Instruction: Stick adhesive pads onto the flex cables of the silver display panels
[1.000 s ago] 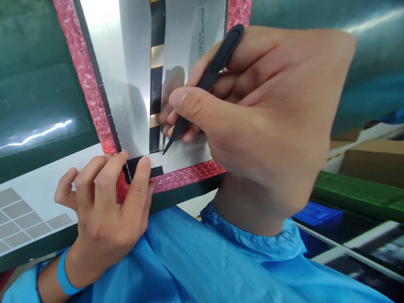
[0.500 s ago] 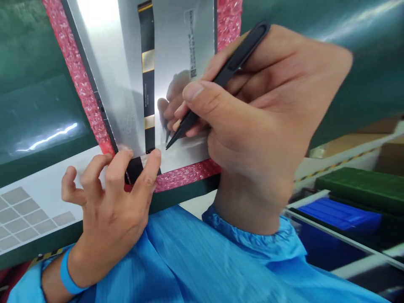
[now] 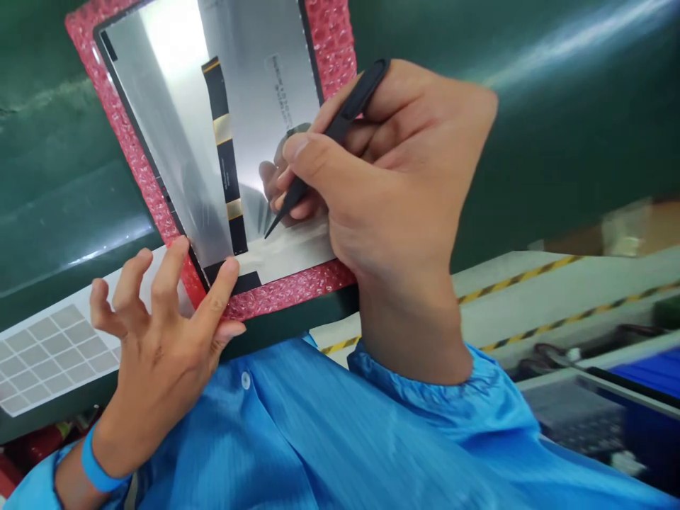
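Observation:
A silvery panel (image 3: 265, 85) with dark edges lies on pink bubble wrap (image 3: 332, 42). Down its middle runs a black flex strip (image 3: 228, 166) with gold bands, its lower end near a black patch at the panel's bottom edge. My right hand (image 3: 393, 170) grips black tweezers (image 3: 350, 106), tip pointing down just right of the strip's lower end; whether the tip touches the panel I cannot tell. My left hand (image 3: 164, 347) has its fingers apart, with the index fingertip at the panel's lower left corner and another fingertip on the wrap's edge.
The green work surface (image 3: 531, 142) spreads around the panel. A white sheet with grey squares (image 3: 58, 340) lies at the left. At the lower right are yellow-black floor tape (image 3: 520, 278), a blue bin (image 3: 651, 368) and a clear plastic piece (image 3: 627, 228) on the surface's edge.
The view has shifted, showing more of the panel's top. My left fingers have spread and come off the flex strip's lower end. My right hand still holds the tweezers close to the panel.

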A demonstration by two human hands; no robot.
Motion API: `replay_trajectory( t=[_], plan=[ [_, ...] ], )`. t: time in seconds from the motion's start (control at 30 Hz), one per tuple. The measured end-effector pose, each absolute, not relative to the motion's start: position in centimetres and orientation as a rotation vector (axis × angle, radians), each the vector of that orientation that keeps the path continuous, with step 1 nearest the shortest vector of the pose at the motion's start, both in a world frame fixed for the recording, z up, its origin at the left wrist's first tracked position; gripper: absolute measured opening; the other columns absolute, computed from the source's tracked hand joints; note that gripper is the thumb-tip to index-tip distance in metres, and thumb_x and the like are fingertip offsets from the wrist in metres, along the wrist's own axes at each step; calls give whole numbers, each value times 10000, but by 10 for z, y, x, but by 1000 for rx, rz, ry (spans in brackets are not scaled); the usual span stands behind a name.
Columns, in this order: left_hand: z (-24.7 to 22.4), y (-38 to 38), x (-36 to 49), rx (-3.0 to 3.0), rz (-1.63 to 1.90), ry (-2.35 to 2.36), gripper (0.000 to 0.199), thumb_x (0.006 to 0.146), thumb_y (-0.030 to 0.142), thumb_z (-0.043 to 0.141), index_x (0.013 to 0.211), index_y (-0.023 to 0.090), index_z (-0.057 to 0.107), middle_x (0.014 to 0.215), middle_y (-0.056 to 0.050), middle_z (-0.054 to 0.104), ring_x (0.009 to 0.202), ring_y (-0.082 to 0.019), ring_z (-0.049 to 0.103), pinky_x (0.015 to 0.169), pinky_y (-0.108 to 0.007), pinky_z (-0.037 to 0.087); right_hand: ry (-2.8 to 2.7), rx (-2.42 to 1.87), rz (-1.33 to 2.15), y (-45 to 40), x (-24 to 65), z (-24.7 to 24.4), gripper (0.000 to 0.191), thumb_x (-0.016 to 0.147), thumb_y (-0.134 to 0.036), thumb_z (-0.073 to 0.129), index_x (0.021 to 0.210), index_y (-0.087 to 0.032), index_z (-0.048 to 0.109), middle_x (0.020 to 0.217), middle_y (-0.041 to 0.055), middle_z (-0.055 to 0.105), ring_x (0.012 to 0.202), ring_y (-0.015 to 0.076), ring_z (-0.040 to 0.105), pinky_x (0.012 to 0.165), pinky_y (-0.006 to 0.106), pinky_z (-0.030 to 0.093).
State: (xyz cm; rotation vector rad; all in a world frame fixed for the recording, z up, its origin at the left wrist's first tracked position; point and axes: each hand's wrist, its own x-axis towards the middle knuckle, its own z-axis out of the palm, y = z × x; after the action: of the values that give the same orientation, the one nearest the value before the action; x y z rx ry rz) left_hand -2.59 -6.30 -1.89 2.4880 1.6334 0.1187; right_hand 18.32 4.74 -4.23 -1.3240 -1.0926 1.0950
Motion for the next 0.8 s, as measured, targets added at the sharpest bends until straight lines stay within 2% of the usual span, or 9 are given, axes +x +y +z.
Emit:
replay_trajectory(
  t=[0.1, 0.23, 0.4, 0.57, 0.67, 0.73, 0.8],
  plan=[
    [-22, -50, -21, 2606, 91, 1493, 544, 1094, 553, 495, 1595, 349, 548, 1720, -173, 379, 1555, -449, 308, 1248, -734, 110, -1099, -1329, 1100, 50, 183, -41, 262, 890, -143, 812, 762, -256, 613, 650, -51, 678, 532, 166, 654, 417, 281, 523],
    [-27, -36, -12, 2660, 74, 1379, 564, 1088, 607, 476, 1589, 357, 546, 1720, -177, 392, 1550, -441, 329, 1240, -715, 116, -1063, -1337, 1093, 52, 182, -42, 333, 846, -171, 869, 718, -277, 580, 623, -60, 689, 493, 163, 635, 389, 279, 512],
    [-24, -42, -21, 2598, 75, 1471, 551, 1097, 595, 458, 1582, 354, 563, 1735, -187, 362, 1573, -475, 304, 1226, -746, 144, -1017, -1344, 1089, 51, 180, -46, 264, 889, -104, 753, 736, -236, 584, 610, -84, 675, 473, 122, 618, 411, 229, 513],
    [-19, -54, -33, 2602, 83, 1558, 487, 1106, 469, 491, 1561, 325, 592, 1724, -201, 385, 1585, -489, 283, 1217, -750, 147, -1027, -1372, 1099, 54, 181, -54, 279, 916, -188, 823, 784, -253, 585, 628, -87, 688, 475, 121, 602, 451, 248, 515],
    [-19, -55, -25, 2670, 99, 1535, 514, 1095, 500, 514, 1539, 257, 611, 1698, -218, 427, 1564, -487, 331, 1235, -729, 130, -1018, -1334, 1126, 54, 181, -59, 287, 914, -287, 857, 819, -256, 588, 629, -87, 684, 481, 124, 599, 453, 249, 515],
    [-19, -53, -18, 2701, 68, 1517, 566, 1088, 538, 525, 1547, 215, 592, 1686, -230, 448, 1553, -480, 360, 1247, -725, 107, -1002, -1308, 1143, 54, 180, -59, 273, 899, -287, 860, 812, -251, 604, 641, -73, 695, 485, 124, 613, 440, 242, 516],
    [-18, -47, -14, 2680, 18, 1455, 576, 1081, 553, 546, 1557, 229, 572, 1689, -216, 455, 1557, -466, 371, 1251, -735, 113, -963, -1290, 1164, 53, 178, -57, 246, 889, -248, 840, 786, -243, 617, 656, -55, 706, 483, 116, 624, 432, 223, 517]
  ],
)
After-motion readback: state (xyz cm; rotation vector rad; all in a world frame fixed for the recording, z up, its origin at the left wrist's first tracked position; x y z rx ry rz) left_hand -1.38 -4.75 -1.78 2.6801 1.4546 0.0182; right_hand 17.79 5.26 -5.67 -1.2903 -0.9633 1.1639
